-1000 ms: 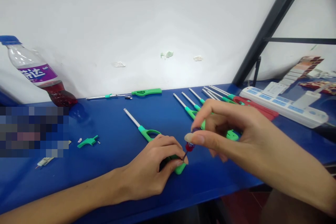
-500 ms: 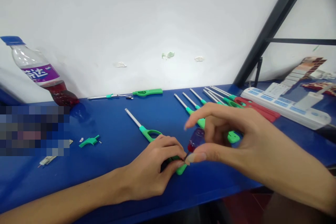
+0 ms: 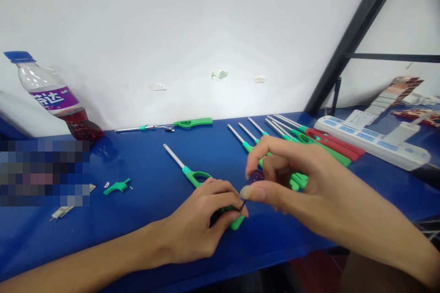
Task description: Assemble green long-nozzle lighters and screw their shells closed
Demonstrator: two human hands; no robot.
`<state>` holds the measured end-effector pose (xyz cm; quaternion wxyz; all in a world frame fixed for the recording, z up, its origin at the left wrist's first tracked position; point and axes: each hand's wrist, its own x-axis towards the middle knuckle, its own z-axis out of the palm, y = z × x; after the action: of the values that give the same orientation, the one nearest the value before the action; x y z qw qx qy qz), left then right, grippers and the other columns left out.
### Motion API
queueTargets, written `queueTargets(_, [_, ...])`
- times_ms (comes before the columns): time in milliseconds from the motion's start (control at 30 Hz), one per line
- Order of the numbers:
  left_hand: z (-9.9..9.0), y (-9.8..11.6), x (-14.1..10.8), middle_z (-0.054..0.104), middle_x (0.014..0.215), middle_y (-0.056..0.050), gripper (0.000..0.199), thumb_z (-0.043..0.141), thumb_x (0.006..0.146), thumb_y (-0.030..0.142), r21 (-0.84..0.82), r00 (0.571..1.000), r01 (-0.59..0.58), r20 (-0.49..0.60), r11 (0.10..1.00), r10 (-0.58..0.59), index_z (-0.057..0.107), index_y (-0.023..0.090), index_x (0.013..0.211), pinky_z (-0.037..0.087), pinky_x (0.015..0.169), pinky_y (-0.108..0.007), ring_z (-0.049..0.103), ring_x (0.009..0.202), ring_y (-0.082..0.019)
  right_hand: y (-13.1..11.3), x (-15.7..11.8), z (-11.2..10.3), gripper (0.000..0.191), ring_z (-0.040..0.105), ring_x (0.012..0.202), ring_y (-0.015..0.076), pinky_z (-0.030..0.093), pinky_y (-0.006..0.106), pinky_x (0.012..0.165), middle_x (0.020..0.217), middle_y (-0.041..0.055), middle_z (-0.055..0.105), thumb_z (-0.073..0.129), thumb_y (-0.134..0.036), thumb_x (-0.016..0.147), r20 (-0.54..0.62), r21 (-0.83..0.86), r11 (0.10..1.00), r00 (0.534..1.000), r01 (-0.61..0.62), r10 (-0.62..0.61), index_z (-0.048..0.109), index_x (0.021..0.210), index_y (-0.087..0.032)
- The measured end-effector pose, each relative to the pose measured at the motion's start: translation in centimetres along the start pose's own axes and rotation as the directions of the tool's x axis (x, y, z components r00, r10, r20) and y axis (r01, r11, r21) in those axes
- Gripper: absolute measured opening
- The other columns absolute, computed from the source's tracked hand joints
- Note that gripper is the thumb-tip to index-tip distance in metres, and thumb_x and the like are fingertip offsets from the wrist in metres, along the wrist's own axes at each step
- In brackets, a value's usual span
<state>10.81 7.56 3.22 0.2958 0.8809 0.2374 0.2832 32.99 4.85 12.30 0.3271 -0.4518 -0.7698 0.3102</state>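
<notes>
A green lighter (image 3: 195, 178) with a long metal nozzle lies on the blue table, its nozzle toward the back left. My left hand (image 3: 202, 219) grips its handle, thumb and fingertips pinched near the handle's end. My right hand (image 3: 292, 178) holds a small screwdriver (image 3: 256, 176) with a dark purple handle between thumb and index finger. The screwdriver's thin shaft points down to the lighter's handle, beside my left fingertips. Where its tip meets the handle is hidden by the fingers.
Several green and red lighters (image 3: 330, 143) lie at the right, near a white power strip (image 3: 371, 139). An opened green lighter (image 3: 194, 122) lies along the wall. At left are a bottle (image 3: 57, 96), a green plastic piece (image 3: 117, 186) and small parts (image 3: 63, 210).
The thumb and index finger of my right hand have closed on the screwdriver handle, which stands more upright. My left hand and the lighter have stayed in place. The view has shifted slightly.
</notes>
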Motion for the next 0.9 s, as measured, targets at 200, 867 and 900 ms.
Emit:
queueTargets(200, [-0.09, 0.1, 0.15, 0.073, 0.103, -0.002, 0.017, 0.057, 0.102, 0.009, -0.011, 1.0, -0.006, 0.016, 1.0, 0.006, 0.07, 0.02, 0.102, 0.045, 0.095, -0.034, 0.066, 0.099, -0.018, 0.01, -0.42, -0.41, 0.016, 0.061, 0.055, 0.0086, 0.047, 0.019, 0.051, 0.066, -0.0079, 0.063, 0.06, -0.041, 0.108, 0.089, 0.042, 0.998, 0.995, 0.044, -0.048, 0.069, 0.101, -0.03])
queueTargets(867, [0.01, -0.06, -0.08, 0.072, 0.104, -0.001, 0.018, 0.058, 0.101, 0.008, -0.008, 1.0, -0.026, -0.002, 1.0, 0.026, 0.07, 0.02, 0.105, 0.045, 0.094, -0.032, 0.066, 0.099, -0.017, 0.13, -0.38, -0.13, 0.023, 0.05, 0.049, 0.0104, 0.035, 0.023, 0.044, 0.057, -0.0093, 0.054, 0.078, -0.045, 0.094, -0.086, -0.154, 0.988, 0.996, 0.023, -0.037, 0.064, 0.087, -0.028])
queueTargets(900, [0.0, -0.06, -0.02, 0.073, 0.106, -0.002, 0.017, 0.057, 0.101, 0.009, -0.01, 1.0, -0.024, 0.0, 1.0, 0.024, 0.071, 0.02, 0.104, 0.045, 0.095, -0.033, 0.067, 0.101, -0.017, 0.06, -0.37, -0.16, 0.016, 0.054, 0.051, 0.0101, 0.037, 0.022, 0.045, 0.06, -0.0094, 0.058, 0.075, -0.043, 0.097, -0.071, -0.133, 0.991, 0.997, 0.031, -0.041, 0.067, 0.095, -0.029])
